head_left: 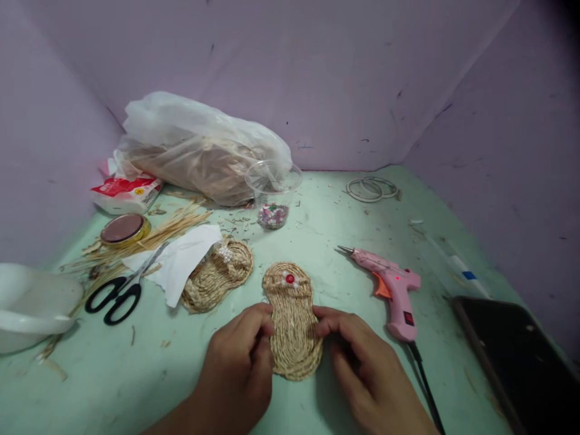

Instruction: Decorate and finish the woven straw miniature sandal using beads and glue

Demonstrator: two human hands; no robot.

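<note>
One woven-straw slipper, toward six o'clock, is touched by the left hand and right hand; whether it is pinched cannot be told. Its coils could be parted by uneven pressure, or burns caused by the glue gun at two o'clock.

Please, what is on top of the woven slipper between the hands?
A red bead with white bead-like pieces beside it, near the far end. The underside of the woven slipper is hidden.
</note>
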